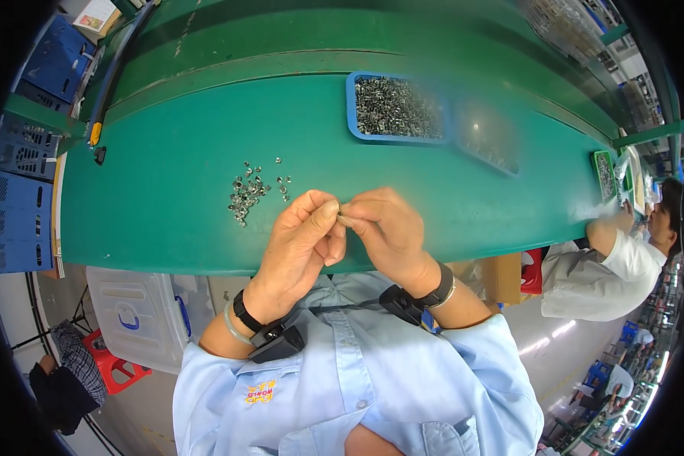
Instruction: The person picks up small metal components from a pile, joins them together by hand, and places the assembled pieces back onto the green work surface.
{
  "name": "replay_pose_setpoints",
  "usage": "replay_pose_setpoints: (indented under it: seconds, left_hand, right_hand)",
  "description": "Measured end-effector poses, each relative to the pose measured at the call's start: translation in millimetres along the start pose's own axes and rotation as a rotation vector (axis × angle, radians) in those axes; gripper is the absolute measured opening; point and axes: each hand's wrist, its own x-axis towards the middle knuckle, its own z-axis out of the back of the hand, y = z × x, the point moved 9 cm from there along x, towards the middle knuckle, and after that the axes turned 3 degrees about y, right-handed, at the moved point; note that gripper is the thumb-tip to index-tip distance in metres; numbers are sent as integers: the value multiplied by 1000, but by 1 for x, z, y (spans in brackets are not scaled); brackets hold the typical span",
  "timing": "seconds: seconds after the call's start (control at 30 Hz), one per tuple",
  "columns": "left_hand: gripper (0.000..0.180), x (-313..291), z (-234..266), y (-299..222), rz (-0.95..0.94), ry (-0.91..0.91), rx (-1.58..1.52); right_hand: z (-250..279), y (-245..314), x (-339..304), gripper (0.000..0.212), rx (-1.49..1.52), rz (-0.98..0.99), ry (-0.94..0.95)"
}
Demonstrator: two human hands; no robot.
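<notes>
Above the near edge of the green table [167, 167], my left hand [302, 234] and my right hand [387, 232] meet fingertip to fingertip. Both are closed in a pinch on a tiny piece [340, 213], mostly covered by the fingers; its kind is too small to make out. Just beyond my left hand lies a loose heap of small shiny metal parts [245, 196], with a few scattered to its right. Farther back stands a blue tray [351, 106] filled with many similar small metal parts.
Right of the blue tray is a second tray [490, 148], blurred by haze. A green tray of parts [604, 176] sits at the far right, near another person [608, 273]. Blue crates [19, 220] stack at the left; a lidded clear bin [133, 311] stands below the table edge.
</notes>
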Motion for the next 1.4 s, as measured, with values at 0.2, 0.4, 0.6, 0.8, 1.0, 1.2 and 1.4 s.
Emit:
replay_pose_setpoints:
  seconds: [0.2, 0.4, 0.6, 0.8, 1.0, 1.2, 1.4]
  left_hand:
    - [17, -4, -9, -8, -37, 11, 20]
    - [15, -7, -10, -11, -58, 37, 54]
    - [13, -8, -7, -10, -45, 50, 29]
    - [13, -10, -5, -19, -76, -18, 194]
    - [14, -11, -9, -20, -62, 7, 99]
    - [15, -8, -13, -6, 13, 127, -99]
    - [16, -8, -14, -5, 31, 140, -111]
  right_hand:
    - [4, -4, -1, 14, 116, -66, -34]
    - [3, -2, -2, 14, 166, -64, -38]
    - [0, -1, -3, 15, 154, -54, -31]
    - [2, 6, 4, 17, -37, 49, 47]
    - [3, 4, 3, 17, 71, -15, 27]
    - [4, 2, 0, 15, 213, -41, -10]
    - [4, 5, 1, 17, 194, 32, -8]
